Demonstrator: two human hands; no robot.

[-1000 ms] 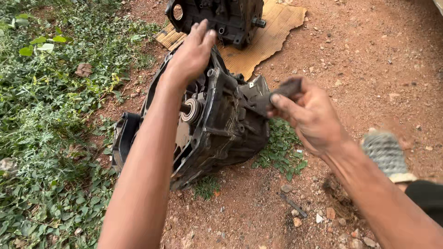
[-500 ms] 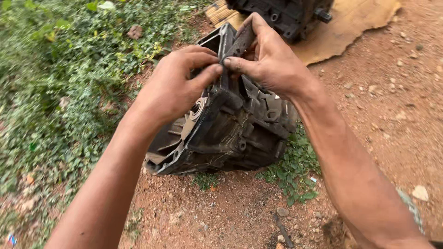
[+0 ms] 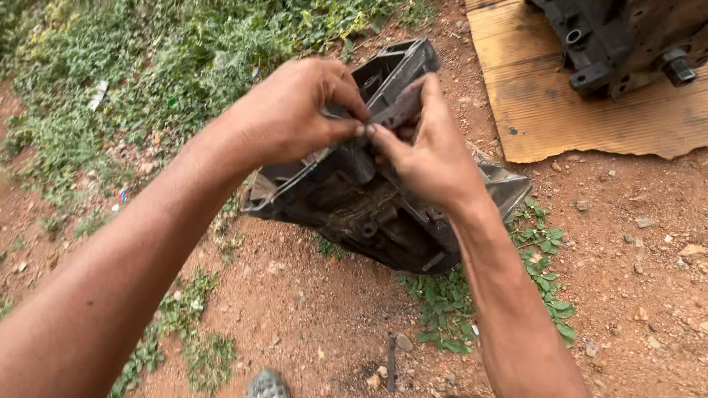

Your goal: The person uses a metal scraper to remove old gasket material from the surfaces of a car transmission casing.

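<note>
A dirty black metal gearbox housing (image 3: pixel 354 206) lies tilted on red dirt, its upper end raised toward the top of the view. My left hand (image 3: pixel 291 110) and my right hand (image 3: pixel 424 147) meet above its middle. Both pinch a small flat grey piece (image 3: pixel 398 107) between fingertips, right over the housing. My forearms cover part of the housing's rim and left side.
A second black engine part (image 3: pixel 627 37) rests on a sheet of brown cardboard (image 3: pixel 560 110) at the top right. Green weeds (image 3: pixel 147 66) cover the ground at the left. Small stones, a dark metal pin (image 3: pixel 391 361) and the toe of a shoe (image 3: pixel 267 385) lie near the bottom.
The view has swung, so the housing and cardboard sit further right. My right hand brought the grey piece from the side to the housing, and my left hand left the rim to pinch it too.
</note>
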